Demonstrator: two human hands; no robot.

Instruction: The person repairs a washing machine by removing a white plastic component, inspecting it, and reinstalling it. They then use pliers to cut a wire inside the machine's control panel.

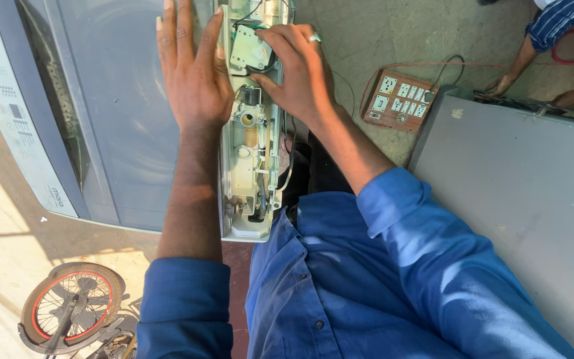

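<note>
A: Item 1, labels and panels?

B: A pale control strip (14, 113) with small printed markings and a little dark window runs along the left edge of the washing machine top (111, 126), which is grey-blue with a tinted lid. No text recorded.

A: Item 2, housings and contents?

B: A long, narrow white plastic housing (247, 226) stands open along the right edge of the machine top. Inside it: a pale green box-shaped part (251, 50) near the far end, a small dark coil part (250, 96) below it, cream fittings and loose wires further down.

A: Item 3, hands?

B: Left hand (194, 73) lies flat, fingers spread, on the lid just beside the housing, thumb against its edge. Right hand (297, 70), ring on 1 finger, reaches over the housing; its grip pinches the pale green part between thumb and fingers.

A: Item 4, surroundings?

B: A brown wooden switchboard (398, 101) with white sockets lies on the concrete floor, a thin wire leading off it. A grey metal cabinet panel (526, 193) sits to the right. Another person's hands (503, 85) in a striped sleeve rest at its far edge. A small wheel (73, 304) with a red rim lies lower left.
</note>
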